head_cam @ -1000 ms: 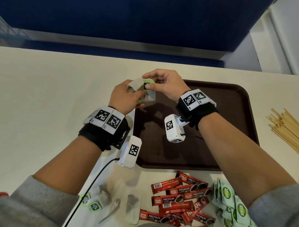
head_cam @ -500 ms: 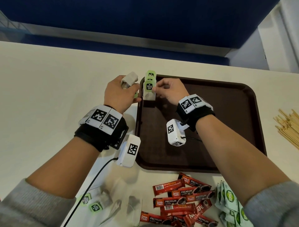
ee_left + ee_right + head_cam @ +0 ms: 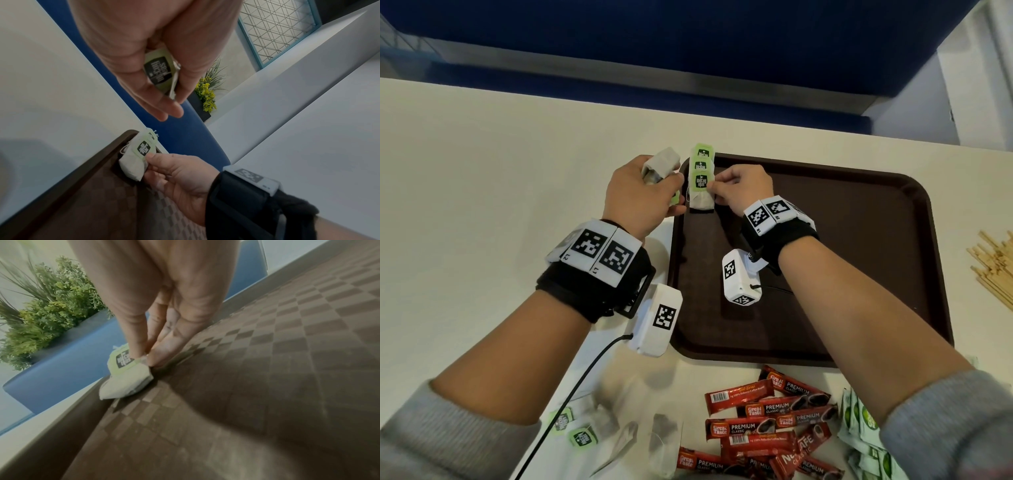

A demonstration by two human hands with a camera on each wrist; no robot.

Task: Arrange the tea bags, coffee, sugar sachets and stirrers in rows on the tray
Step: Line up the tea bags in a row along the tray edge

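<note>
Head view: a dark brown plastic tray (image 3: 859, 240) with rounded corners lies on the cream tabletop (image 3: 482, 205); in its far left corner sits a small overlapping stack of tea bags (image 3: 701, 192), soft off-white paper pouches with square green tags. The right hand (image 3: 743, 188) pinches the nearest tag, its grip closed on that stack. The left hand (image 3: 643, 195), just beside the tray's left rim, is clenched around more tea bags (image 3: 659, 164). Glossy red coffee sachets (image 3: 767, 421) lie heaped near the tray's front edge, pale green sugar sachets (image 3: 859, 431) to their right, loose tea bags (image 3: 582, 435) to their left, and thin wooden stirrers (image 3: 993, 263) well apart at the right. Left wrist view: a green tag (image 3: 158, 71) shows between curled fingers (image 3: 144, 91). Right wrist view: fingertips (image 3: 141, 352) nip the tag on the pouch, which rests against the rim of the checker-textured tray floor.
</note>
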